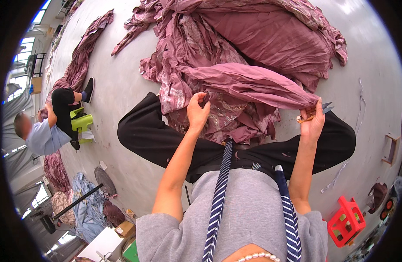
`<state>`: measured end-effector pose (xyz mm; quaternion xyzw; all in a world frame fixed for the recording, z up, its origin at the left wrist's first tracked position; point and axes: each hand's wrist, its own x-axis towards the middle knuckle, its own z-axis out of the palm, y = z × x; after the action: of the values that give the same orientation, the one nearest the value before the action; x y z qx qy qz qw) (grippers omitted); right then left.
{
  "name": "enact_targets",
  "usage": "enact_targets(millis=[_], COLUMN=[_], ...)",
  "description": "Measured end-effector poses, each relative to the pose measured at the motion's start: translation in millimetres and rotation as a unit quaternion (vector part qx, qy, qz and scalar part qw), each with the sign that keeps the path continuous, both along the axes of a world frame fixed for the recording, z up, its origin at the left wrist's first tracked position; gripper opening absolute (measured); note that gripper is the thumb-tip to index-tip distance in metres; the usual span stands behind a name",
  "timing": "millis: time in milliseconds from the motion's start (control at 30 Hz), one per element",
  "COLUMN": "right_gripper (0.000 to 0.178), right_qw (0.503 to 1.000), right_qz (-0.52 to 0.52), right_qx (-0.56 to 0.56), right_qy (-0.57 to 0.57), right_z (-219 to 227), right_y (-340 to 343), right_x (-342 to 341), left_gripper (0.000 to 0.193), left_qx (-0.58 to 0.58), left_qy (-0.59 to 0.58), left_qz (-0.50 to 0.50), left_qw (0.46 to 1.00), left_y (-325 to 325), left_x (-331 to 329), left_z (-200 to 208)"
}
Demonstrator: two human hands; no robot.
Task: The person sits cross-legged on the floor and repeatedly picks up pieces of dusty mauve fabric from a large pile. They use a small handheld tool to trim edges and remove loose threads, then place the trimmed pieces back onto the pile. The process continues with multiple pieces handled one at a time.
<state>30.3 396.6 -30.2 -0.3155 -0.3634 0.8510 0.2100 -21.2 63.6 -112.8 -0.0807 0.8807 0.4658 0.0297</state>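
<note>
A large heap of mauve fabric (pixel 270 41) with silvery patterned areas lies on the floor before me and spills over my lap. My left hand (pixel 198 112) is closed, its fingertips pinching a small dark mauve bit of cloth (pixel 205 100) beside the gathered folds. At the right, my right hand (pixel 312 123) grips a pair of scissors (pixel 327 108) with orange handles, dark blades pointing outward. The same hand's fingertips pinch the end of a long mauve fold (pixel 253 85), which stretches leftward across the heap. Whether the left hand's bit joins the heap is hidden.
At the left another person (pixel 52 135) sits by a green stool (pixel 82 123) with a long mauve cloth strip (pixel 81 59). Blue cloth (pixel 87 205) lies heaped at lower left. A red plastic stool (pixel 347 222) stands at lower right, and a pale strip (pixel 361 102) trails along the floor.
</note>
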Motion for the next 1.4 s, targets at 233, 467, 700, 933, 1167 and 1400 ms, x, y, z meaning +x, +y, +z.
enact_targets(millis=[233,467,700,933,1167,1400], right_gripper=[0.019,0.022,0.019,0.022,0.032,0.042], right_qw=[0.998,0.992,0.986,0.947,0.934,0.920], right_qz=[0.015,-0.009,-0.166,0.213,0.289,0.151], right_qx=[-0.059,-0.084,0.001,0.017,0.178,0.260], right_qy=[0.017,0.091,0.030,0.240,0.112,-0.253], right_z=[-0.6,59.5,127.7,160.2,54.6,-183.7], right_y=[11.9,46.8,45.1,-36.2,-56.5,7.9], right_x=[8.1,19.3,-35.6,-205.3,-182.9,-98.6], left_gripper=[0.041,0.037,0.015,0.031,0.023,0.021], left_qx=[0.099,-0.183,-0.105,0.554,0.521,0.466], left_qy=[-0.042,0.171,0.290,0.028,0.039,-0.041], left_qz=[0.041,-0.177,-0.155,0.192,0.321,0.383], left_qw=[0.993,0.952,0.938,0.810,0.790,0.796], left_y=[42.7,65.2,36.7,-44.4,-129.2,-136.3], left_x=[-6.8,-17.7,-22.7,-65.3,-110.0,-114.9], left_z=[0.6,4.6,82.0,167.8,72.9,4.5])
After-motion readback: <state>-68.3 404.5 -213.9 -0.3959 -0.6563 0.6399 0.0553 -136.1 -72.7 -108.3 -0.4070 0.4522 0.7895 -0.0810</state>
